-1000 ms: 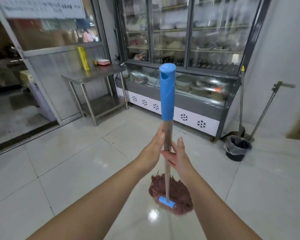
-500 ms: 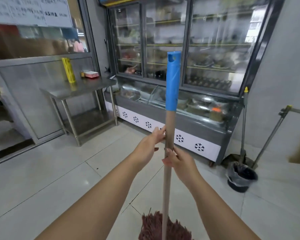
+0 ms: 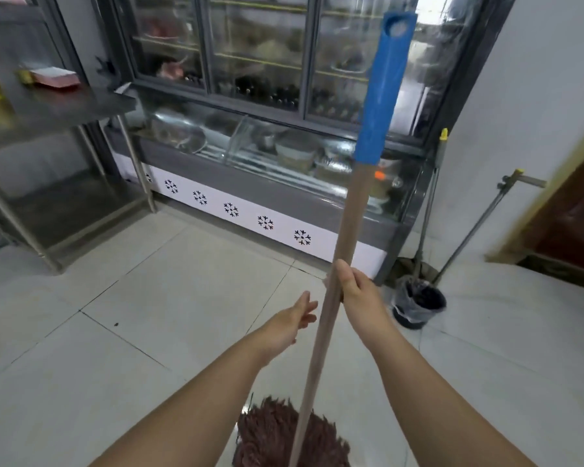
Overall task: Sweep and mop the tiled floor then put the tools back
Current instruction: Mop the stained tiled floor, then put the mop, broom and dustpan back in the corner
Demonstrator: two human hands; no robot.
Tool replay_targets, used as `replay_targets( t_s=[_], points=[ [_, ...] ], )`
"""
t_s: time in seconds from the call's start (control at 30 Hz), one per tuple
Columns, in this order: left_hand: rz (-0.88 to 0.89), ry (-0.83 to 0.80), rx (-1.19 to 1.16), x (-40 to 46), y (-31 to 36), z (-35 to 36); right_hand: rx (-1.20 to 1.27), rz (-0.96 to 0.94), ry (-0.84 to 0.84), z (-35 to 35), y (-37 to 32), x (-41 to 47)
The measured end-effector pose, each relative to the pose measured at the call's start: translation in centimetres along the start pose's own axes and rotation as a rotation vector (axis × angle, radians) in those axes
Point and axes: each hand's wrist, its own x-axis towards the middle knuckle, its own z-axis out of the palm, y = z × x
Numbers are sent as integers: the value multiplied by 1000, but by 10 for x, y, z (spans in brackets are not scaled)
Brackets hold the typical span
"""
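Note:
A mop stands nearly upright in front of me, its wooden handle (image 3: 346, 224) topped by a blue grip and leaning slightly right. Its reddish-brown string head (image 3: 277, 436) rests on the white tiled floor (image 3: 169, 298) at the bottom of the view. My right hand (image 3: 354, 291) is closed around the handle at mid-height. My left hand (image 3: 292, 323) hangs just left of the handle, fingers apart, not touching it.
A glass-fronted display fridge (image 3: 267, 129) runs along the back. A steel table (image 3: 58, 109) stands at the left. In the right corner a black bin (image 3: 418, 303) sits by two long-handled tools (image 3: 472, 230) leaning on the white wall. A brown door (image 3: 567, 210) is at far right.
My left hand has let go of the handle and dropped lower to its left. The view has shifted right and closer to the fridge and the corner with the bin.

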Motion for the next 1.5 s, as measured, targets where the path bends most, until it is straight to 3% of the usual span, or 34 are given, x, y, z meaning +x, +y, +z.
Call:
replay_targets(
  t_s=[0.1,0.2,0.3,0.43,0.73,0.83,1.07,1.2,1.5],
  points=[
    [-71,-82,63,7,-26,21,145,-72,35,-1,2,4],
    [89,-165,51,1,-39,39,293,-187,62,-7,-18,14],
    [172,-86,97,2,-30,49,469,-263,93,-24,-59,24],
    [305,78,29,7,11,58,533,-349,100,-54,-120,26],
    [714,38,-46,-10,154,131,526,-603,407,-176,-237,-6],
    [767,-32,-93,-19,194,171,546,-635,395,-233,-258,-24],
    [905,-156,-67,-16,294,288,582,-512,368,-350,-213,-37],
    [866,-297,-120,-11,333,383,680,-514,451,-443,-208,-56],
    [762,-592,-135,6,362,561,450,-498,777,-600,-172,-88]
  ],
)
